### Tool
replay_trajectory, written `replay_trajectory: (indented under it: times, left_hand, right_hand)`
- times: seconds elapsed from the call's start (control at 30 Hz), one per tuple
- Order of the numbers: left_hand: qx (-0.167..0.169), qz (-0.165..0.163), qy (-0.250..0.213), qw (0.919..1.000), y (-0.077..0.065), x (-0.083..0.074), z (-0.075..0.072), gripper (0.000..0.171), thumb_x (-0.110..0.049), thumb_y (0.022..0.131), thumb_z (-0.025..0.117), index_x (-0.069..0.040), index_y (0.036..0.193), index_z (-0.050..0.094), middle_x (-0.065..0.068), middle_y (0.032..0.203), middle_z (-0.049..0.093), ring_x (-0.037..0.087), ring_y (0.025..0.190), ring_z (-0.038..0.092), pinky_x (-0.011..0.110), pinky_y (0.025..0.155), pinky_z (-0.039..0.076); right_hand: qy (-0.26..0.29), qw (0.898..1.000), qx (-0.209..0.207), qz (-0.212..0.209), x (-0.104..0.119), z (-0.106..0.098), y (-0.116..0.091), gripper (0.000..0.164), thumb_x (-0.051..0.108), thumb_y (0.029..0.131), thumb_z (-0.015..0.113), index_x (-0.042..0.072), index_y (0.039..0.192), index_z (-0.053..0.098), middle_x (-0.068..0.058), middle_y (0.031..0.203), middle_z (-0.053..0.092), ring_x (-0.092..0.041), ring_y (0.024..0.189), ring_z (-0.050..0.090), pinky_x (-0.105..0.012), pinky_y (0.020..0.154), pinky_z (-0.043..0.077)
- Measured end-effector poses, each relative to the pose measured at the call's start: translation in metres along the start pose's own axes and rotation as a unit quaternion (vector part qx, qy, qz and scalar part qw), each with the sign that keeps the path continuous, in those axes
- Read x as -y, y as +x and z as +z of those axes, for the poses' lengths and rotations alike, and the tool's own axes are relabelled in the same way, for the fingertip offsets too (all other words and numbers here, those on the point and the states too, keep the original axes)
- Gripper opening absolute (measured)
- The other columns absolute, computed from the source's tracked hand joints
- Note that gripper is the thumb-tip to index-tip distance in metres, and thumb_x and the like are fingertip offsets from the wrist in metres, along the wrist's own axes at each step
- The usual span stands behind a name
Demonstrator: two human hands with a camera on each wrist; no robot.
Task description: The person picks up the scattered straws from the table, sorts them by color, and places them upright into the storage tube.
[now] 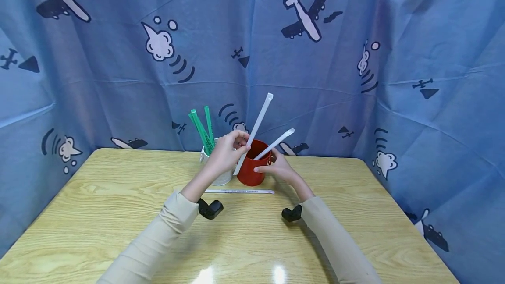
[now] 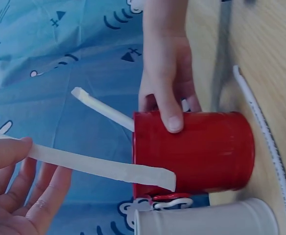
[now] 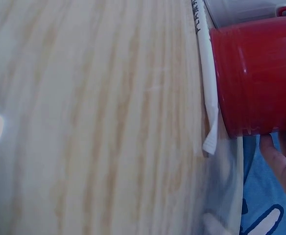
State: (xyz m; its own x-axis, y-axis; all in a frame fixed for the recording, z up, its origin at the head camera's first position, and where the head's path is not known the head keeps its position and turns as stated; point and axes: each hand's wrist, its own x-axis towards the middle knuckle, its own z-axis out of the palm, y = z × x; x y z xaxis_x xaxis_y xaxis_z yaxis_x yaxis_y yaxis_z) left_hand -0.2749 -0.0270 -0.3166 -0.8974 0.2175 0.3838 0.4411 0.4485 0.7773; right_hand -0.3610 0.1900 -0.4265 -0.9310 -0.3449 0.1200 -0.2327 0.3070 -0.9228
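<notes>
My left hand [image 1: 227, 150] pinches a white paper-wrapped straw [image 1: 261, 119] between thumb and fingers. In the left wrist view the lower end of that straw [image 2: 128, 171] passes in front of the red bucket [image 2: 202, 152]. With thumb and fingers my right hand [image 1: 279, 168] grips the side of the red bucket [image 1: 251, 173], which stands on the table. Another wrapped white straw [image 1: 280, 140] leans inside this bucket, its top sticking out to the right. The left hand partly covers a white bucket [image 1: 222, 179] with several green-wrapped straws [image 1: 203, 130] standing in it.
A further white wrapped straw [image 1: 240, 191] lies on the wooden table [image 1: 130, 196] in front of both buckets. Behind the table's back edge hangs a blue curtain [image 1: 221, 56] printed with planes. Black wrist devices [image 1: 211, 208] sit by the sleeves.
</notes>
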Motion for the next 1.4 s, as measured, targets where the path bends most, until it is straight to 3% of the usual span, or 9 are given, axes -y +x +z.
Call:
replay_trajectory:
  times: [0.27,0.5,0.7,0.83,1.17,1.4]
  left_hand:
    - [-0.046,0.016,-0.010,0.9988,0.015,-0.004,-0.002,0.025,-0.011,0.093,0.062,-0.004,0.117,0.060,0.015,0.101,0.067,0.027,0.090,0.066,0.037,0.081,0.058]
    - [-0.069,0.019,-0.035,0.9968,0.025,-0.006,0.002,0.027,-0.013,0.094,0.062,-0.005,0.120,0.058,0.015,0.105,0.066,0.027,0.094,0.064,0.037,0.082,0.057]
    - [-0.093,0.033,-0.067,0.9928,0.028,0.004,0.012,0.026,-0.012,0.094,0.062,-0.004,0.118,0.058,0.015,0.105,0.065,0.026,0.095,0.063,0.038,0.085,0.056]
    - [-0.109,0.050,-0.074,0.9901,0.028,0.012,0.018,0.023,-0.012,0.093,0.062,-0.004,0.115,0.059,0.015,0.102,0.066,0.025,0.092,0.063,0.037,0.085,0.057]
    - [-0.077,0.053,-0.064,0.9936,0.023,0.035,0.040,0.019,-0.006,0.091,0.064,-0.004,0.110,0.062,0.014,0.095,0.067,0.024,0.087,0.064,0.037,0.082,0.058]
    - [-0.033,0.010,-0.060,0.9976,0.019,0.035,0.045,0.020,-0.009,0.091,0.064,-0.008,0.112,0.063,0.011,0.097,0.067,0.022,0.086,0.063,0.032,0.077,0.057]
  right_hand:
    - [0.007,1.000,0.003,-0.001,0.002,0.001,0.000,0.074,0.016,0.077,0.079,0.015,0.141,0.041,-0.010,0.136,0.052,-0.029,0.120,0.050,-0.041,0.096,0.051]
    - [0.010,1.000,0.006,0.003,0.006,0.000,-0.003,0.076,0.014,0.078,0.078,0.013,0.143,0.039,-0.012,0.139,0.050,-0.029,0.122,0.050,-0.042,0.099,0.049]
    - [0.012,1.000,0.017,0.017,0.011,0.001,-0.005,0.077,0.011,0.079,0.077,0.009,0.144,0.037,-0.015,0.141,0.047,-0.029,0.123,0.049,-0.042,0.100,0.049]
    - [0.013,1.000,0.007,0.011,0.002,0.003,-0.002,0.075,0.013,0.079,0.077,0.013,0.143,0.039,-0.012,0.140,0.049,-0.029,0.122,0.049,-0.043,0.099,0.049]
    - [0.003,1.000,0.002,0.010,0.002,0.002,-0.003,0.075,0.016,0.078,0.079,0.015,0.142,0.040,-0.011,0.139,0.050,-0.030,0.122,0.049,-0.044,0.100,0.049]
    - [0.003,1.000,0.014,0.016,0.020,0.001,-0.010,0.077,0.012,0.079,0.076,0.007,0.144,0.036,-0.017,0.141,0.047,-0.033,0.123,0.049,-0.045,0.101,0.049]
